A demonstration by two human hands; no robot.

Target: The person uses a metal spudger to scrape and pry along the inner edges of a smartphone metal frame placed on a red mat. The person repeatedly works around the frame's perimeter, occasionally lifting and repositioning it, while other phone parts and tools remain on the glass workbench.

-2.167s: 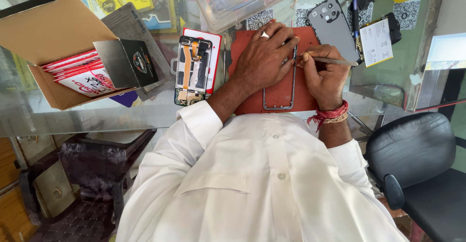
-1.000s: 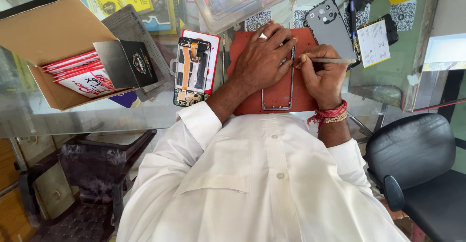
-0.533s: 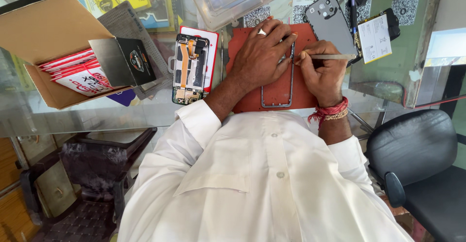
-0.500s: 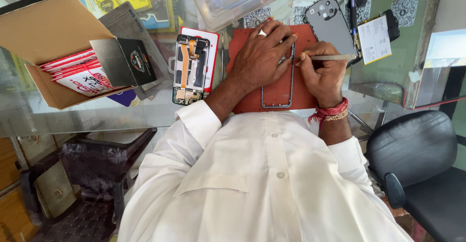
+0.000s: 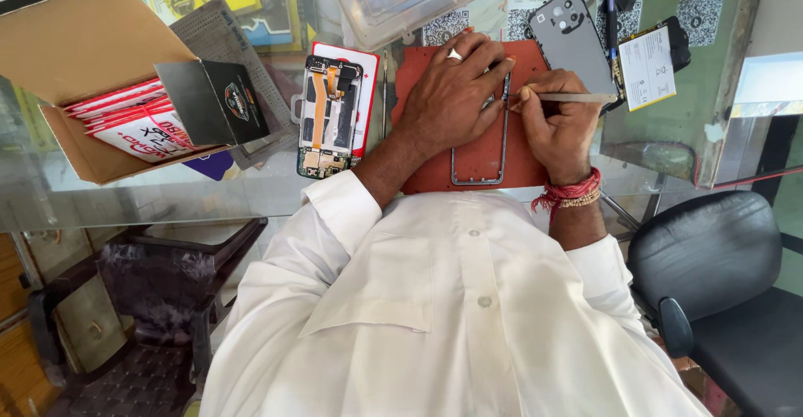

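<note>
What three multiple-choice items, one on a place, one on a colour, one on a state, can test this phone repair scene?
1. Where does the opened phone lie?
A. left of the red mat
B. on the chair
C. inside the cardboard box

2. What colour is the thread band on the right wrist?
A. blue
B. red
C. green

3. What is the right hand doing?
A. resting open on the mat
B. lifting the box
C. holding a thin tool at the frame

Answers:
1 A, the phone lies on the glass beside the mat's left edge.
2 B, red strands circle the wrist.
3 C, its fingers pinch the tool, whose tip meets the frame edge, while the left hand presses on the frame.
</note>
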